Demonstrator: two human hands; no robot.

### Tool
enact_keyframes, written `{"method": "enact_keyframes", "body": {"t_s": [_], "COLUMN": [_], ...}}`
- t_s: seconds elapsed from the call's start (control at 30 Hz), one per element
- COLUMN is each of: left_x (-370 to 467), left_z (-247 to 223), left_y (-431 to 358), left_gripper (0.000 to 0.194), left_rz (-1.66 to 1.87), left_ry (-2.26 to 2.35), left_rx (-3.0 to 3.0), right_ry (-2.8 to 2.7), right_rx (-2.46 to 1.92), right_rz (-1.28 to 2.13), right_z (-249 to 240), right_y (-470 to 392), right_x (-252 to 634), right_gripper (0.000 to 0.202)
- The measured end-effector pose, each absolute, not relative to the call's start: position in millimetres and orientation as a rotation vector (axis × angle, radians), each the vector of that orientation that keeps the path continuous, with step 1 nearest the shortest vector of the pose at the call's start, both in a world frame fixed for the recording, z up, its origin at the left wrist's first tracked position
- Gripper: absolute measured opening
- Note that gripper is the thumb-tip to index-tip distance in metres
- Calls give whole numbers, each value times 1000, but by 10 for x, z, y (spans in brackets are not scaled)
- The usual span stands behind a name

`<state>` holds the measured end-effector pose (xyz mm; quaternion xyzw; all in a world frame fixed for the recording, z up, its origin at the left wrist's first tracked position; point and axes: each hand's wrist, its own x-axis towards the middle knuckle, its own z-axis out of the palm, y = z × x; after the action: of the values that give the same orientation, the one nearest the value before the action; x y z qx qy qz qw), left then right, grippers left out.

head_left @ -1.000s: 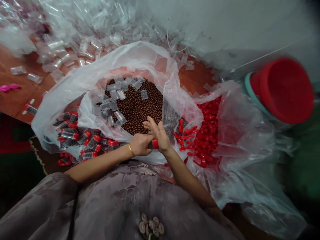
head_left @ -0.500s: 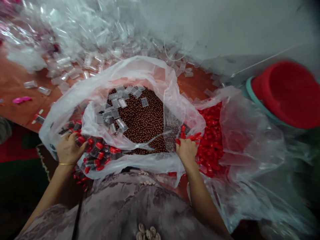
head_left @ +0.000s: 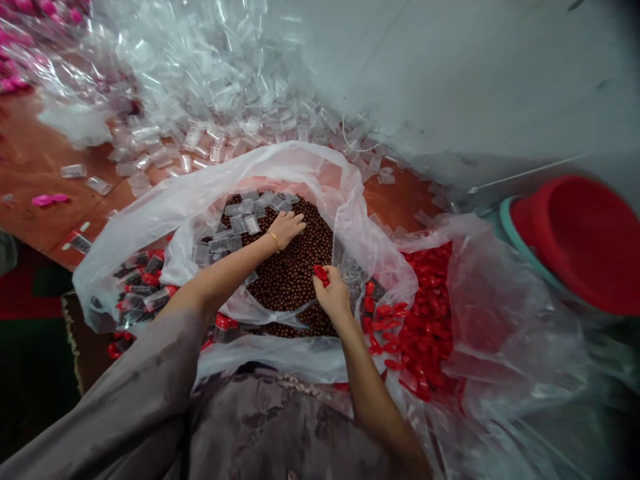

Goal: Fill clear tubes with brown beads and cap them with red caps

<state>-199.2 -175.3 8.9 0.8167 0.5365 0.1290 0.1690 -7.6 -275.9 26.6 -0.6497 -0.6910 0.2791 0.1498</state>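
My left hand (head_left: 287, 230), with a gold bangle at the wrist, reaches over a heap of small brown balls (head_left: 285, 287). Its fingers are stretched out and touch or hover just above the balls; I cannot make out anything in them. Beside it, on the heap, lie several clear plastic containers (head_left: 234, 212). My right hand (head_left: 336, 297) is closed on a red plastic cap (head_left: 321, 275) over the right part of the heap. A white plastic bag (head_left: 295, 157) surrounds the balls.
Red caps (head_left: 427, 320) fill a bag at the right, near a red basin (head_left: 590, 247). Filled red-capped containers (head_left: 145, 287) lie at the left. Many clear containers (head_left: 215, 137) are piled behind on the orange table (head_left: 30, 153). Pink pieces (head_left: 50, 199) lie at the left.
My left hand has left the filled containers and moved right and up over the brown balls. My right hand has come left from the red caps, holding one. The view has shifted slightly.
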Motion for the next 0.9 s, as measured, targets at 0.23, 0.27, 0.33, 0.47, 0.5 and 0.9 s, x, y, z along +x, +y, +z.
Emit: {"method": "enact_keyframes", "body": {"t_s": [0.23, 0.27, 0.33, 0.47, 0.5, 0.9], "left_x": [-1995, -1993, -1994, -1982, -1972, -1751], "left_z": [113, 127, 130, 50, 18, -265], "left_y": [-2145, -2292, -2548, -2770, -2767, -2663], "left_gripper": [29, 33, 31, 34, 34, 22], "left_rz": [305, 262, 137, 75, 115, 476], "left_ry": [1692, 1725, 1733, 1674, 1669, 1633], "left_rx": [1830, 1676, 1370, 884, 796, 796], "right_ry": [-1935, -1947, -1995, -2126, -2160, -2158], "right_rx": [-1735, -1735, -1728, -1730, -1725, -1350], "right_rz": [896, 886, 845, 795, 800, 1268], "right_z": [132, 122, 94, -42, -89, -142], "right_y": [-2686, -2577, -2272, -1570, -1448, -2313], "right_x": [-49, -73, -164, -423, -479, -496], "right_gripper": [34, 35, 38, 39, 39, 30]}}
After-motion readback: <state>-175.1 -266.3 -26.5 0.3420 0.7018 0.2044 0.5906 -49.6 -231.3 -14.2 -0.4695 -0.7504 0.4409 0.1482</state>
